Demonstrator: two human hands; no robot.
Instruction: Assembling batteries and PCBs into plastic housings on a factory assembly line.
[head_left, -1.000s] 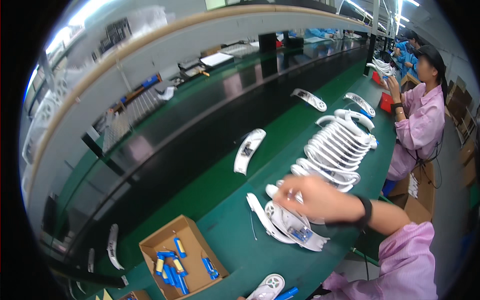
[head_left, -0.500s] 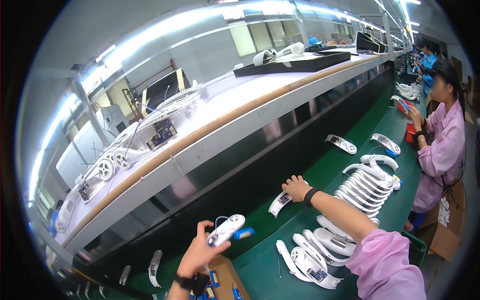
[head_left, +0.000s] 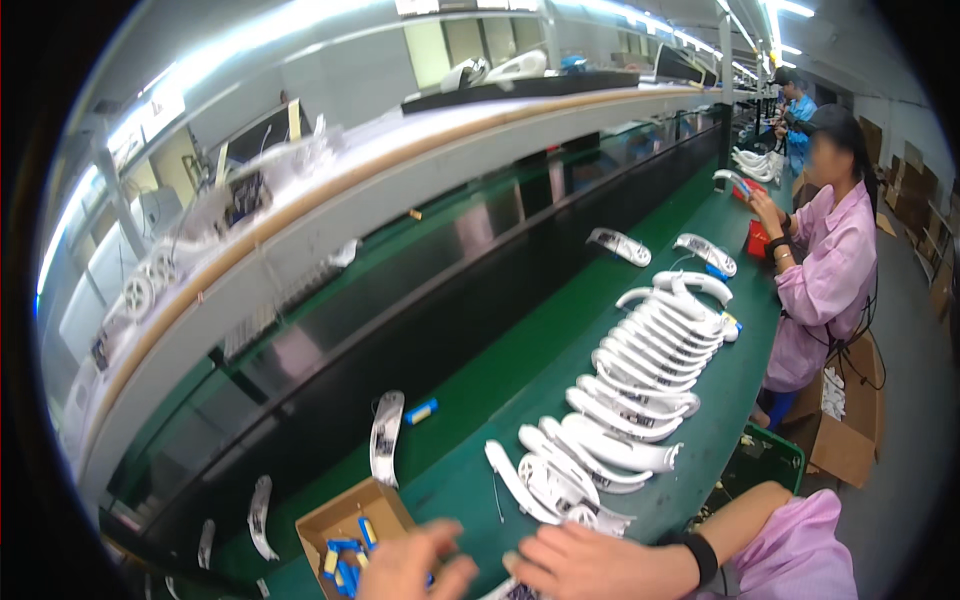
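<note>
My left hand (head_left: 412,563) is at the lower edge, blurred, fingers apart and nothing seen in it. It overlaps the near corner of a cardboard box (head_left: 312,535) holding several blue-and-yellow battery cells (head_left: 345,575). To its right my right hand (head_left: 592,562) bends its fingers over a white curved housing (head_left: 515,592) with a circuit board, mostly cut off by the lower edge. Beyond the box, another white curved housing (head_left: 384,440) lies on the green belt, with a blue battery (head_left: 422,412) beside it.
A long row of white curved housings (head_left: 650,345) runs along the green work surface on the right. Further off, a person in pink (head_left: 825,260) handles a part near red bins (head_left: 757,238). A raised shelf (head_left: 330,190) runs along the left. An open carton (head_left: 850,420) stands on the floor.
My left hand has let go of the white housing with its battery, now on the belt. My right hand has drawn back toward me with the housing it reached. The view has shifted.
</note>
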